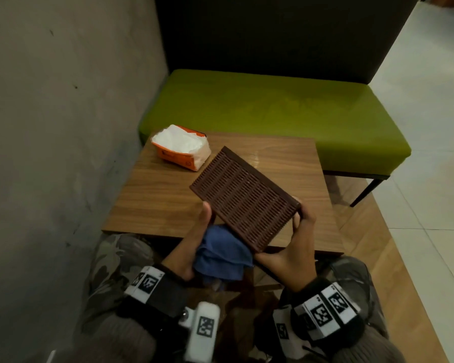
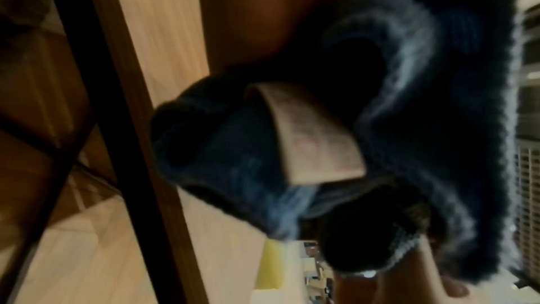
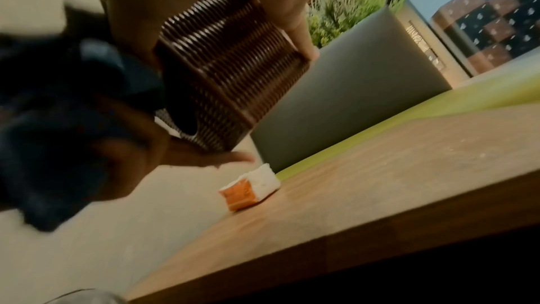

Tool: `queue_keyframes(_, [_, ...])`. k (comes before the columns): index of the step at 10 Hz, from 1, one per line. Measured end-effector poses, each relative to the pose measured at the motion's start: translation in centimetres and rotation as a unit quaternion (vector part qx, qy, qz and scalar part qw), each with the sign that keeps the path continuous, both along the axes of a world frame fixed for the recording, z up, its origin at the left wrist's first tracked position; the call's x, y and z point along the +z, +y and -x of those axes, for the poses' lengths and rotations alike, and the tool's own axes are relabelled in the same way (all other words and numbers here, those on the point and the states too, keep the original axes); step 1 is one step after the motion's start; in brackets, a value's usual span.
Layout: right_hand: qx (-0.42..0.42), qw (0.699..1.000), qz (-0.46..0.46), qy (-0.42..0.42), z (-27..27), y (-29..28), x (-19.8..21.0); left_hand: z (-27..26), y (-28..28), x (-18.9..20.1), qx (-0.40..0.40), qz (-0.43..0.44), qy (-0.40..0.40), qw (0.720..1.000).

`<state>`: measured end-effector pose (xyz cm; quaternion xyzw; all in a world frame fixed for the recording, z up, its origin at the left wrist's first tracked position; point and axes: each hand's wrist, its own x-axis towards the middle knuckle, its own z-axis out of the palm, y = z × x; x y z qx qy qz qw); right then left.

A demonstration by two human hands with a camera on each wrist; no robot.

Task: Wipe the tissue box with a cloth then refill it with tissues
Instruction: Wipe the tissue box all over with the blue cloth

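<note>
A dark brown slatted tissue box is held tilted above the near edge of the wooden table. My right hand grips its near right corner, thumb under the near end and fingers round the right side. In the right wrist view the tissue box shows its slats and my right-hand fingers on its edge. My left hand holds a bunched blue cloth against the box's near left side. The blue cloth fills the blurred left wrist view. An orange pack of white tissues lies at the table's far left.
A green bench seat with a dark backrest stands behind the table. A grey wall runs along the left. Pale tiled floor lies to the right. My knees sit under the table's near edge. A plant shows beyond the bench.
</note>
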<state>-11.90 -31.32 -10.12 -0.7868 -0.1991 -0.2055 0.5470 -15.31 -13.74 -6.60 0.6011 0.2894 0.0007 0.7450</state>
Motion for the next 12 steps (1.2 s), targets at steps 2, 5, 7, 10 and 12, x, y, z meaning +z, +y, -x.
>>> queue_keyframes(2, [0.009,0.995,0.012,0.102,-0.1,-0.3,0.0,-1.6,0.0,0.7,-0.139,0.145,0.035,0.979])
queue_keyframes(5, [0.045,0.982,0.126,0.136,1.0,1.7,6.7,-2.4,-0.4,-3.6,-0.146,-0.251,-0.118,0.95])
queue_keyframes(7, [-0.006,0.976,0.028,0.214,-1.3,2.3,4.6,-2.7,-0.9,-4.3,-0.124,-0.186,-0.189,0.956])
queue_keyframes(10, [-0.046,0.985,0.058,0.157,-1.8,-0.7,2.7,-3.7,6.6,-2.0,-0.06,-0.058,-0.096,0.992])
queue_keyframes(12, [-0.031,0.984,0.052,0.169,-1.6,1.0,1.7,-3.5,1.9,3.3,-0.074,-0.227,-0.359,0.903])
